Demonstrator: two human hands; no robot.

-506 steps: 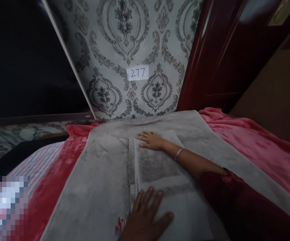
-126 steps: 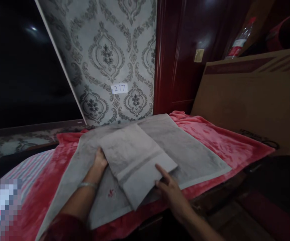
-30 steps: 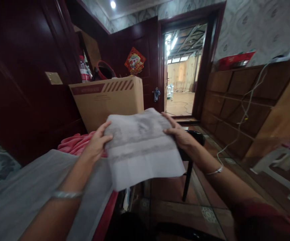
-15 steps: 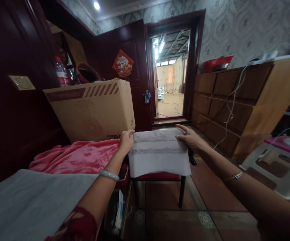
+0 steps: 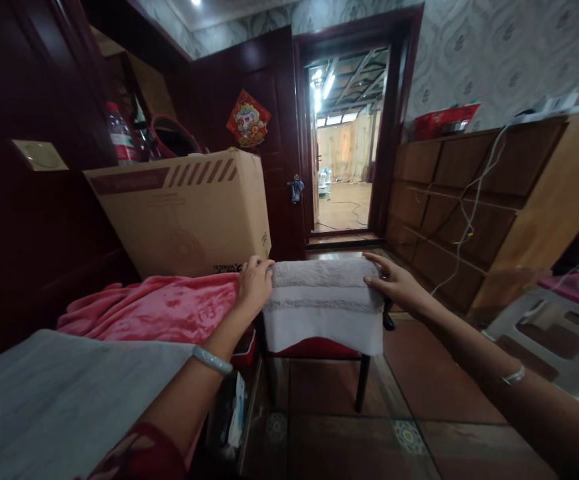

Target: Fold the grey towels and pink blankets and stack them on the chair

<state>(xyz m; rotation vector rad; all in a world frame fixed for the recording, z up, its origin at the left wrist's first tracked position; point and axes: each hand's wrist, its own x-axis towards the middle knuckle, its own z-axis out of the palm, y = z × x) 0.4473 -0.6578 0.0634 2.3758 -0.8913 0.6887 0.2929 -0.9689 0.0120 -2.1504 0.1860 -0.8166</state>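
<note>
A grey plush cloth (image 5: 319, 274) with a smooth white side (image 5: 322, 328) lies folded over a chair with a red seat (image 5: 314, 347) and dark legs. My left hand (image 5: 255, 283) is closed at the cloth's far left corner, its fingers bent over the edge. At the opposite corner, my right hand (image 5: 389, 279) has the cloth's edge between thumb and fingers. The white side hangs down toward me in front of the red seat. Part of the chair is hidden under the cloth.
On the left are a pink blanket (image 5: 169, 307), a grey-white surface (image 5: 84, 393) and a large cardboard box (image 5: 184, 220). Wooden drawers (image 5: 449, 200) line the right wall, near a white stool (image 5: 534, 333). An open doorway (image 5: 344, 167) lies ahead.
My view has shifted slightly, and both hands stay at the cloth's far corners. The fingers of my left hand now bend more over the edge. The white flap's lower edge has shifted a little.
</note>
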